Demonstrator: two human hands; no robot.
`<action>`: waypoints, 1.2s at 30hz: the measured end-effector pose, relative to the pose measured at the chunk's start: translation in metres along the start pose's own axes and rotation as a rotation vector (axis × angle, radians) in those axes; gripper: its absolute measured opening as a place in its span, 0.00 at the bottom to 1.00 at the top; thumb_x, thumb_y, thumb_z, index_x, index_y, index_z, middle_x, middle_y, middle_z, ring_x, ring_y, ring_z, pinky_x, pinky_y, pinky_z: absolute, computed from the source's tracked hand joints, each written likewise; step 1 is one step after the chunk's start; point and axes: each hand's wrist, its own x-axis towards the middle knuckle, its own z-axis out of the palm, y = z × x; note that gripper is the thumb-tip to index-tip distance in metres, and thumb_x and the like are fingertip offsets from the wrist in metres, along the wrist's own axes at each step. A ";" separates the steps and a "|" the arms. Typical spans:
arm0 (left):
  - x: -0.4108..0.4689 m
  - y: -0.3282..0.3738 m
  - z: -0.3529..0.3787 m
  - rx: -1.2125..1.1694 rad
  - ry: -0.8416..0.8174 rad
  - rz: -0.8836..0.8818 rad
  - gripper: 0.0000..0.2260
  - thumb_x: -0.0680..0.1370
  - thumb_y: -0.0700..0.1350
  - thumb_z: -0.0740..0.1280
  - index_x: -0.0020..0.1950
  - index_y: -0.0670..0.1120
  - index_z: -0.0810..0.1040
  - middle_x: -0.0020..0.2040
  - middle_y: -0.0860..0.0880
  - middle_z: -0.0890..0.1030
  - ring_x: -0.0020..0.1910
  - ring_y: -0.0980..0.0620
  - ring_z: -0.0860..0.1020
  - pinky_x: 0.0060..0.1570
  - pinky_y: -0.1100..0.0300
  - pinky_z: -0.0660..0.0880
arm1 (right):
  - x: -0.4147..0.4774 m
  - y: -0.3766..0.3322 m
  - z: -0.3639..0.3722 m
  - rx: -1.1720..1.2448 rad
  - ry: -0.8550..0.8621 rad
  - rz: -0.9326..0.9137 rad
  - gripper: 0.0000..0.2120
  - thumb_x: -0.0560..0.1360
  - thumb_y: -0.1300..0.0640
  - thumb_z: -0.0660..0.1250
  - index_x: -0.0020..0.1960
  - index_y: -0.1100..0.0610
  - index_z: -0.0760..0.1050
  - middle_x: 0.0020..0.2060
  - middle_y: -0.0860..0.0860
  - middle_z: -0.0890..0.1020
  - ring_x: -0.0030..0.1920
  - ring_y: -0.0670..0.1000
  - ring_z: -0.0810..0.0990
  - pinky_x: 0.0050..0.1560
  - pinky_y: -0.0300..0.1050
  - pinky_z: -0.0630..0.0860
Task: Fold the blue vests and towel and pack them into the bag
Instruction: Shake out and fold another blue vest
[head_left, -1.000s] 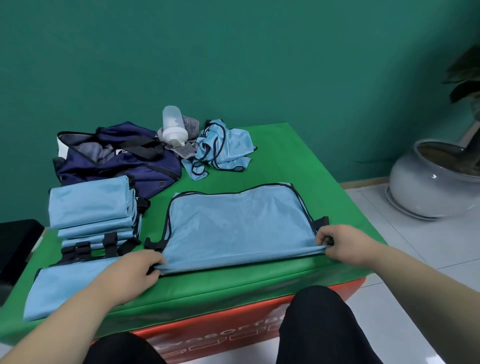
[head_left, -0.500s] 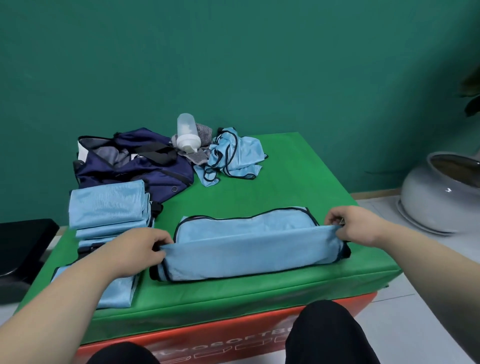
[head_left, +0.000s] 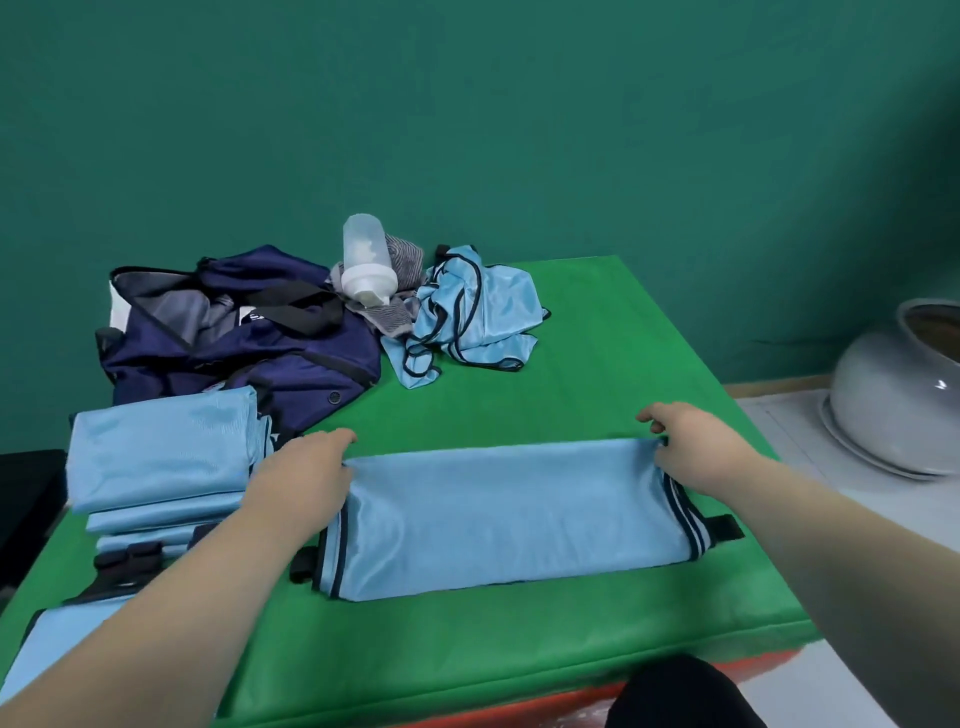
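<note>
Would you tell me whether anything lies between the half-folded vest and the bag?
Nothing blocks the way: bare green table separates the vest from the bag. The folded stack sits left of that line, and a black strap lies on the bag.

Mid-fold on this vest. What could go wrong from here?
The half-folded vest is pinched only at its far corners by the left hand and right hand; the shiny fabric could slide open on release.
Its black strap tab sticks out at the right end and may snag.
The left forearm hangs over the folded stack and might nudge it.
</note>
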 end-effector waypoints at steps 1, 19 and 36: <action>-0.002 0.004 0.002 0.088 0.057 0.039 0.20 0.78 0.50 0.66 0.70 0.51 0.72 0.65 0.48 0.77 0.64 0.45 0.73 0.61 0.49 0.73 | 0.001 -0.002 0.003 -0.092 0.016 -0.009 0.25 0.75 0.60 0.63 0.72 0.51 0.69 0.64 0.51 0.75 0.60 0.54 0.77 0.62 0.50 0.73; -0.047 0.010 0.087 0.090 -0.001 0.311 0.32 0.81 0.67 0.39 0.80 0.51 0.49 0.80 0.50 0.46 0.79 0.50 0.44 0.74 0.57 0.35 | -0.038 0.018 0.072 -0.384 -0.009 -0.324 0.36 0.80 0.32 0.40 0.82 0.49 0.40 0.81 0.50 0.39 0.79 0.51 0.33 0.79 0.51 0.36; -0.120 0.010 0.072 -0.111 0.237 0.177 0.24 0.81 0.60 0.52 0.64 0.48 0.79 0.66 0.44 0.75 0.64 0.41 0.72 0.63 0.45 0.69 | -0.040 -0.080 0.056 -0.307 -0.055 -0.525 0.32 0.80 0.34 0.49 0.81 0.44 0.50 0.81 0.52 0.47 0.80 0.55 0.41 0.79 0.58 0.41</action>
